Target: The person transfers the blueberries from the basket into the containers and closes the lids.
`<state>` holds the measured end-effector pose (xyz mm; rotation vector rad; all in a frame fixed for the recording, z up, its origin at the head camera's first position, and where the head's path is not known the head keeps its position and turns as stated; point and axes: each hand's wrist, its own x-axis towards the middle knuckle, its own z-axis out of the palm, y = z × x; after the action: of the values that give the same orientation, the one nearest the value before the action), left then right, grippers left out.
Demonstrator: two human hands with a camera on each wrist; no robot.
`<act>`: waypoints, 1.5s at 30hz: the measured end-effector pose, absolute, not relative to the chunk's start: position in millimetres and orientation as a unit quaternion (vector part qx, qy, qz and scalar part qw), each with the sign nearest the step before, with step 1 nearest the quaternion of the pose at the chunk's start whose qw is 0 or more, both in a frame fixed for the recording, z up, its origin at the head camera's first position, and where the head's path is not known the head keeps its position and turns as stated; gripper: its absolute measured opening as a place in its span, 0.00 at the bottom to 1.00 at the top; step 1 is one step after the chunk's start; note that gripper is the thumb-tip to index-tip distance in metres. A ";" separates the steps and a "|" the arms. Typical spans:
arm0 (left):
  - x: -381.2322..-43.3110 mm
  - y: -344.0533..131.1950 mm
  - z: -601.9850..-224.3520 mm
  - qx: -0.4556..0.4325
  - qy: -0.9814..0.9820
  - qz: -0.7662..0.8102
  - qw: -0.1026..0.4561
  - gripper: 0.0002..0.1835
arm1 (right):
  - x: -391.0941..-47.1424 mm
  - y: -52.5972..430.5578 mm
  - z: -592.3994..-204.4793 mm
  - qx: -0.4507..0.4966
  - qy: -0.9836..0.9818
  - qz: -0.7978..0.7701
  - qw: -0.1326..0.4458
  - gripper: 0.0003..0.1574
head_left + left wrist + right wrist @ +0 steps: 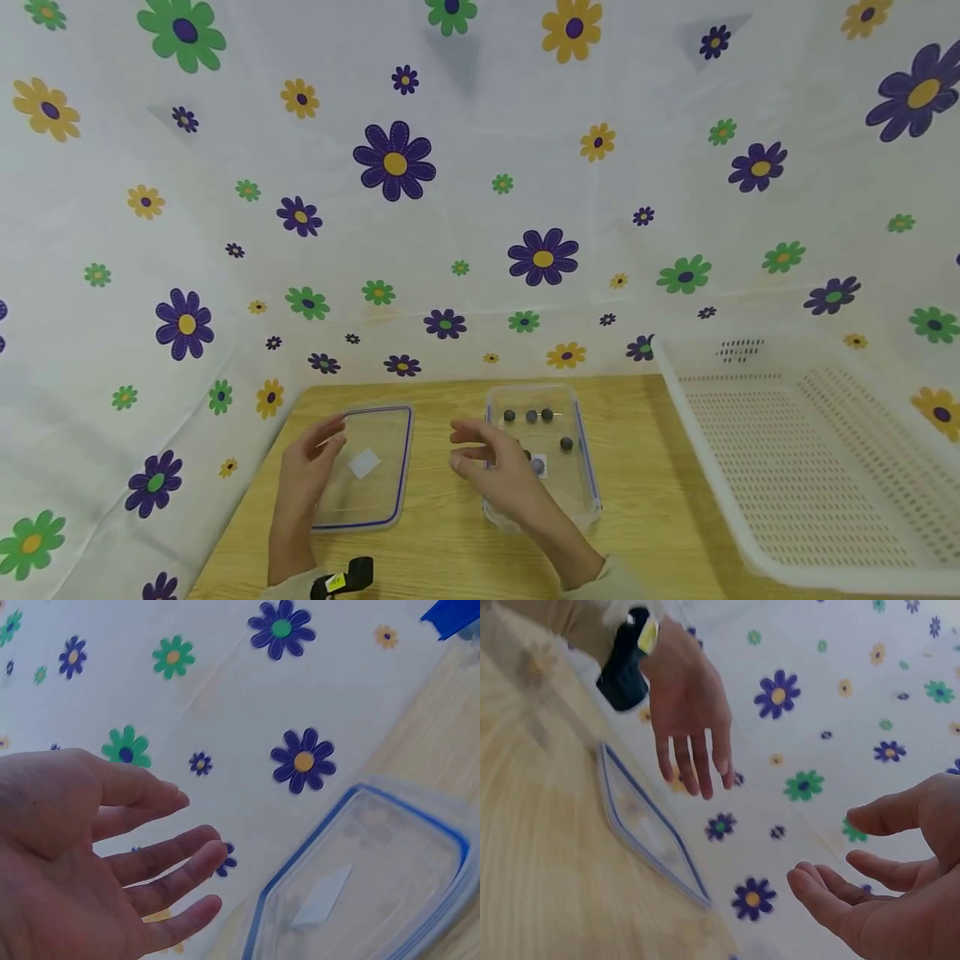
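In the head view my left hand (306, 467) hovers at the left side of a clear lid (386, 492) with a blue seal. Its fingers are loosely bent and hold nothing, as the left wrist view also shows. A small white square (364, 463) shows on the lid. My right hand (498, 471), fingers relaxed and holding nothing, overlaps the left side of a clear plastic container (577, 500). Several dark round balls (566, 444) lie in the container, along with a white piece partly under one ball. The right hand and forearm hide part of the container.
A large white perforated basket (810, 467) stands at the right of the wooden table (442, 550). Behind and to the left hangs a white sheet (465, 225) with a flower print. A black strap device (341, 581) is worn on the left wrist.
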<state>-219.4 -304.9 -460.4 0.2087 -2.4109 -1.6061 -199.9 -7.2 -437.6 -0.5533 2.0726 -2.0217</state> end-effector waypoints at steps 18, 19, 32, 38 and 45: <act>-218.4 -335.2 -487.1 0.185 -0.789 -0.580 0.081 0.26 | -198.1 -93.3 -489.2 -0.066 0.670 -0.726 0.142 0.39; -219.1 -334.7 -488.3 0.186 -0.790 -0.580 0.075 0.27 | -199.4 -95.4 -491.1 -0.060 0.666 -0.729 0.145 0.40; -228.8 -333.3 -490.8 0.215 -0.749 -0.622 0.074 0.25 | -208.6 -101.0 -489.9 -0.024 0.613 -0.772 0.165 0.40; -229.1 -327.4 -477.4 0.186 -0.702 -0.686 0.037 0.26 | -203.9 -83.3 -471.4 -0.046 0.626 -0.767 0.134 0.38; -228.7 -307.5 -446.5 0.152 -0.672 -0.722 0.065 0.23 | -200.2 -58.2 -437.6 -0.090 0.661 -0.741 0.079 0.32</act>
<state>-228.7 -307.5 -446.5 0.4594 -2.0283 -2.1791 -200.2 -58.2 -437.6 -0.2684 1.9780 -2.2167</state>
